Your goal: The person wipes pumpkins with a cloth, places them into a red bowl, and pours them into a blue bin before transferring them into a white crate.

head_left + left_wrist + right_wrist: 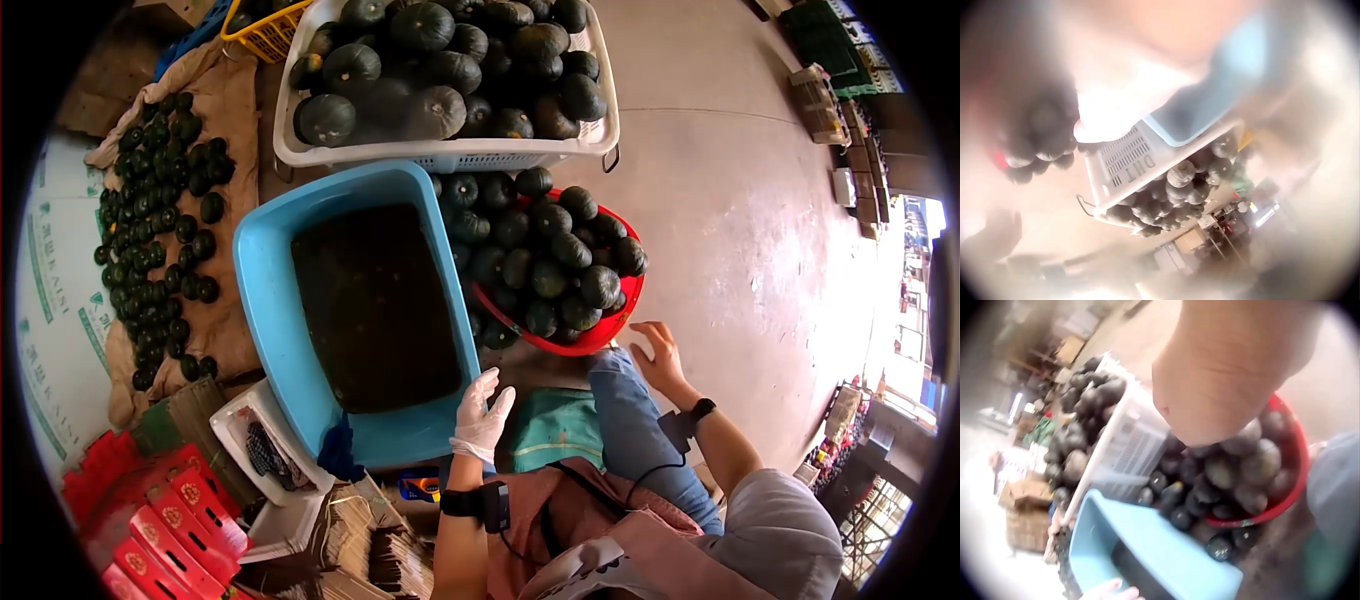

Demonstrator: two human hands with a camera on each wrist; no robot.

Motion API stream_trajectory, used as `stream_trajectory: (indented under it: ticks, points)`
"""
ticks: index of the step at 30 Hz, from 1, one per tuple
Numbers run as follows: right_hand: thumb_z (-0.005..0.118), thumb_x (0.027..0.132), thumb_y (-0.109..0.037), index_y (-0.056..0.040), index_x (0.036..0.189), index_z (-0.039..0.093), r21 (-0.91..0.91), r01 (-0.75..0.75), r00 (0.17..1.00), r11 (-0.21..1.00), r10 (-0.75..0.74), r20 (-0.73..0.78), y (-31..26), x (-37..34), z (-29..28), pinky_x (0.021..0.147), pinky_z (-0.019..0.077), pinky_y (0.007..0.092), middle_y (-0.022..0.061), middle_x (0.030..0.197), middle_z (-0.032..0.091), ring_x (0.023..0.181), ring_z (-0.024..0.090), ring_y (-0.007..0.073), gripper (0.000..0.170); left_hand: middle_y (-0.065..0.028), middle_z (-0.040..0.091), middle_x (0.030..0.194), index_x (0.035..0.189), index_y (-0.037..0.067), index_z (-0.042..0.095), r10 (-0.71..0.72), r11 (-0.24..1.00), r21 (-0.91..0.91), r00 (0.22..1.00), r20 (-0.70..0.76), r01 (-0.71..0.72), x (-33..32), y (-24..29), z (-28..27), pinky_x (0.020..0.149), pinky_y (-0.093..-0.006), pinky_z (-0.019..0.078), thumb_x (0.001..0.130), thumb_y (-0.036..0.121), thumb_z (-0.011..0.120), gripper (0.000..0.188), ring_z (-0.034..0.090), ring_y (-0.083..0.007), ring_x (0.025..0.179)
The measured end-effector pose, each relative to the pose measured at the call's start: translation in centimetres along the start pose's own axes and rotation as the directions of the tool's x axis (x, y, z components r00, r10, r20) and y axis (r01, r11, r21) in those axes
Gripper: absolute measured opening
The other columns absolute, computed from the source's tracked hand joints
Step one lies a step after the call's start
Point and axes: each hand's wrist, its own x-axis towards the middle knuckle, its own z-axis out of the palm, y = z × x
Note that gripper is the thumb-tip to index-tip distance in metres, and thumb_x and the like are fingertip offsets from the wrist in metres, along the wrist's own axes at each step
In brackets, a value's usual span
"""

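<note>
My left hand (481, 415), in a thin whitish glove, is beside the near right corner of a large blue tub (262, 300), thumb and fingers apart and nothing between them. Dark, murky water (375, 310) fills much of the tub. My bare right hand (660, 362) hangs with loosely bent fingers just off the near right rim of a red basin (632, 290), holding nothing. Small dark green pumpkins (548, 278) are heaped in that basin, and more pumpkins (465, 225) lie between it and the tub. In the right wrist view, fingertips of the gloved hand show at the blue tub.
Behind the tub stands a white crate (450, 155) piled with larger pumpkins (422, 28). Many small pumpkins (150, 240) lie on a brown cloth (235, 110) to the left. Red boxes (165, 525) and a white foam box (235, 425) sit at the near left.
</note>
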Motion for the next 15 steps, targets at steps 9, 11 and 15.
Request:
stream_trajectory:
  ticks: [9, 11, 15]
  points:
    - [0.069, 0.087, -0.014, -0.0110, 0.113, 0.069, 0.105, -0.404, 0.909, 0.909, 0.386, 0.160, 19.3, 1.1, -15.8, 0.077, 0.0528, 0.0343, 0.0078, 0.107, 0.062, 0.096, 0.061, 0.0200, 0.026, -0.0189, 0.063, 0.123, 0.131, 0.001, 0.053, -0.279, 0.948, 0.155, 0.960, -0.015, 0.277, 0.5, -1.8, 15.9, 0.098, -0.0352, 0.0475, 0.091, 0.024, 0.070, 0.050, 0.060, -0.0260, 0.116]
    - [0.068, 0.088, -0.017, -0.0094, 0.109, 0.071, 0.107, -0.504, 0.855, 0.857, 0.477, 0.204, 25.7, -1.1, -17.9, 0.069, 0.0517, 0.0304, 0.0068, 0.096, 0.066, 0.087, 0.062, 0.0162, 0.022, -0.0183, 0.064, 0.123, 0.130, 0.002, 0.053, -0.391, 0.920, 0.015, 0.919, 0.053, 0.391, 0.0, -2.7, 18.1, 0.098, -0.0349, 0.0467, 0.091, 0.027, 0.069, 0.049, 0.061, -0.0251, 0.114]
    - [0.066, 0.090, -0.022, -0.0149, 0.109, 0.071, 0.042, -0.802, 0.576, 0.596, 0.752, 0.319, 32.5, -6.1, -20.5, 0.053, 0.0449, 0.0273, -0.0025, 0.078, 0.061, 0.067, 0.055, 0.0088, 0.021, -0.0137, 0.064, 0.123, 0.128, 0.004, 0.056, -0.462, 0.865, -0.252, 0.885, -0.061, 0.435, -0.5, -4.5, 21.1, 0.099, -0.0342, 0.0451, 0.091, 0.026, 0.070, 0.046, 0.059, -0.0226, 0.113]
